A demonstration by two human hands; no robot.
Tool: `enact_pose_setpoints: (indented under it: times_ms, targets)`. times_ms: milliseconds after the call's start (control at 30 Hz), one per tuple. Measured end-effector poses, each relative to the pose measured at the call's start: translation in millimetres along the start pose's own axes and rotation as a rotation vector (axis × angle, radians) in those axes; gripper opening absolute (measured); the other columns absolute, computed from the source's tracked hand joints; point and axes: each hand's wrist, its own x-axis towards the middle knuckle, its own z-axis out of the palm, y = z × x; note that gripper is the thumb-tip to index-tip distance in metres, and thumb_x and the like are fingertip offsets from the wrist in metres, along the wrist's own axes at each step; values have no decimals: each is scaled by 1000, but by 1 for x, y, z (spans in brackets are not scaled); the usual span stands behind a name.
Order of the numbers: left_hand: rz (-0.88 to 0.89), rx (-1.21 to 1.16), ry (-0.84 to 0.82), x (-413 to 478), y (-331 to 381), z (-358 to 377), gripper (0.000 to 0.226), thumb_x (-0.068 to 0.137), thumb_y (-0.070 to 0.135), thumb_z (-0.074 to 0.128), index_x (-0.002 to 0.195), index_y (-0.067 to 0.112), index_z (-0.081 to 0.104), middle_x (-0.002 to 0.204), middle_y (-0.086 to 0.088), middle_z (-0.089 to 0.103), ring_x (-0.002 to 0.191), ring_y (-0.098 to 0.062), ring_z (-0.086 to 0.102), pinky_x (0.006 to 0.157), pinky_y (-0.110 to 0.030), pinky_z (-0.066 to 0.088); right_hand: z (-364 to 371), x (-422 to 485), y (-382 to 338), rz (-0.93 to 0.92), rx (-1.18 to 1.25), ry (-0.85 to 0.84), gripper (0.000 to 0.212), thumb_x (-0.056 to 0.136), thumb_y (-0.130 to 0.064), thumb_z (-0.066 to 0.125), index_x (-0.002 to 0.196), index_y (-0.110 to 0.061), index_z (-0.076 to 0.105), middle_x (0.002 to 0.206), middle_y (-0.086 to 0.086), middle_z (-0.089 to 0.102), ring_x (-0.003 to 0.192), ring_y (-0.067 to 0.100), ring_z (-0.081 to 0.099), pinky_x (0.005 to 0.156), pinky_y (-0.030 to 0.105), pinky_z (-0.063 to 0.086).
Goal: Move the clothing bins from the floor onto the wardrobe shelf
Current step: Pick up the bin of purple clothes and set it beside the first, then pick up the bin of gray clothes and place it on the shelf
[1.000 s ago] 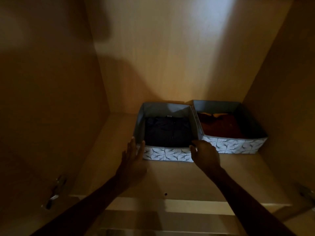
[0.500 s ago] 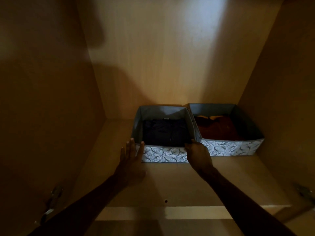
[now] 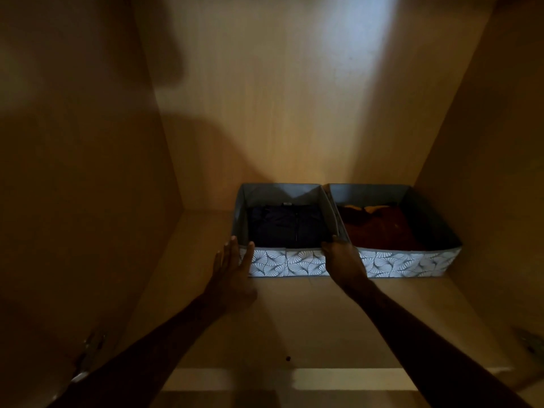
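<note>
Head view: left bin [image 3: 285, 262] now sits back, level with right bin [image 3: 407, 263]; left hand [image 3: 232, 270] flat, fingers straight; right hand [image 3: 345, 260] too dark to judge.

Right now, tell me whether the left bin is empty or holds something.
Holds something: a dark folded garment lies inside the left bin, covering most of its floor. What lies beneath it cannot be told.

Wardrobe [image 3: 294, 160] interior dim, light wood. Back panel [image 3: 265, 83] w/ pale light patch [image 3: 353, 54] upper R, shadow on L. Left side panel [image 3: 73, 187] & right side panel [image 3: 494, 172] darker. Metal hinge [image 3: 88, 357] low L.
</note>
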Motion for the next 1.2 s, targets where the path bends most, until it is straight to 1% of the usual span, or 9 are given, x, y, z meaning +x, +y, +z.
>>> enact_pose_setpoints:
  times_ms: [167, 333, 433, 533, 667, 733, 933, 1100, 1200]
  targets:
    - [-8, -49, 28, 3, -1, 3, 112, 79, 42, 63, 148, 32, -25, 152, -15, -39, 143, -34, -30, 117, -48, -12, 6, -2, 8, -34, 9, 15, 16, 80, 4, 58, 86, -6, 69, 92, 18, 66, 77, 36, 66, 66, 38, 53]
    - [-31, -166, 106, -6, 1, 6, 103, 79, 38, 63, 153, 33, -9, 158, -10, -30, 149, -30, -13, 121, -46, 4, 4, -13, 10, -1, 77, -18, 26, 93, -20, 55, 117, -16, 64, 130, 15, 56, 112, 33, 59, 87, 44, 54]
    - [-70, -303, 243, -19, -3, 23, 92, 77, 35, 62, 154, 33, 11, 164, -4, -2, 148, -24, 13, 117, -36, 22, -6, -32, 3, 25, 98, 81, 36, 93, -29, 56, 127, -18, 61, 134, 10, 57, 116, 31, 58, 89, 43, 53]
    - [-198, -569, 316, -40, -2, 35, 70, 82, 37, 59, 146, 35, 31, 151, 6, 38, 135, -17, 41, 105, -28, 35, -8, -55, -7, 11, 236, 167, 36, 90, -33, 60, 123, -18, 63, 117, 4, 67, 103, 23, 65, 83, 38, 54]
    - [-295, -1016, 416, -86, 17, 40, 44, 91, 19, 64, 133, 21, 51, 123, -2, 61, 108, -17, 59, 81, -19, 47, -3, -88, -29, 76, 694, -42, 36, 86, -22, 68, 122, -25, 63, 88, -6, 69, 71, 1, 64, 68, 20, 52]
    - [-331, -1122, 481, -118, 25, 45, 40, 90, 12, 65, 127, 22, 53, 113, 1, 65, 102, -11, 62, 77, -14, 46, 1, -107, -42, 128, 900, -157, 37, 86, -11, 68, 122, -18, 64, 80, -5, 70, 70, -6, 62, 68, 7, 47]
    - [-541, -1141, 535, -213, 48, 79, 26, 89, 2, 64, 112, 15, 64, 97, 0, 71, 83, 7, 64, 74, -6, 47, 33, -166, -64, 10, 1036, -462, 41, 84, -6, 68, 124, -15, 63, 83, 0, 69, 76, 7, 65, 76, 23, 54]
    - [-822, -1178, 583, -304, 66, 127, 21, 90, 11, 65, 108, 22, 66, 99, 5, 73, 88, -6, 69, 80, -23, 52, 50, -208, -85, -163, 999, -708, 35, 87, -16, 67, 121, -25, 64, 87, -8, 68, 75, -5, 61, 67, 8, 46]
    - [-1041, -1232, 671, -367, 94, 155, 21, 91, 14, 64, 112, 17, 66, 95, -2, 74, 79, -31, 68, 63, -24, 54, 60, -243, -99, -237, 984, -891, 34, 88, -24, 67, 121, -27, 64, 90, -7, 68, 83, 3, 64, 69, 14, 49]
